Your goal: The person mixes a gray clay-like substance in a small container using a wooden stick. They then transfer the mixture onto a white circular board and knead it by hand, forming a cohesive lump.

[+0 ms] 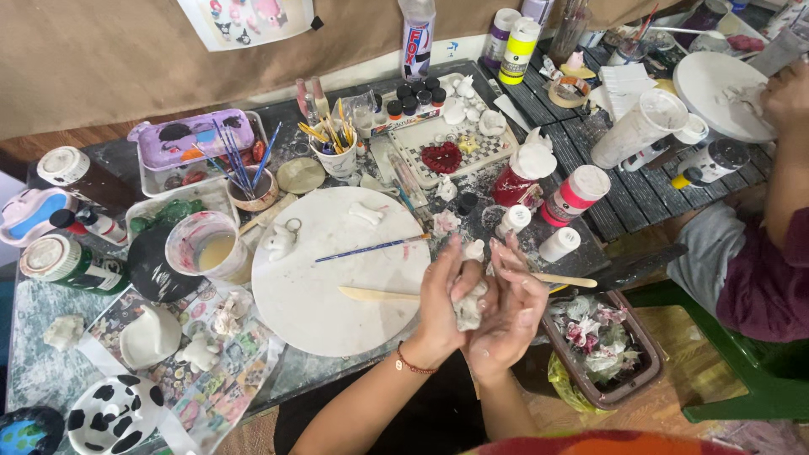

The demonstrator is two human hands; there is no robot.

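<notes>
My left hand and my right hand are pressed together over a lump of white clay, palms facing each other, just off the right edge of a round white work board. On the board lie a thin blue-handled paintbrush, a wooden modelling stick, a small white bone shape and a small white figure with a key ring. Another wooden stick lies beyond my right hand.
A cup of cloudy liquid, brush cups, paint bottles, a tray of small white pieces with a red heart and jars crowd the table. A bin of scraps stands at right. Another person works a white disc.
</notes>
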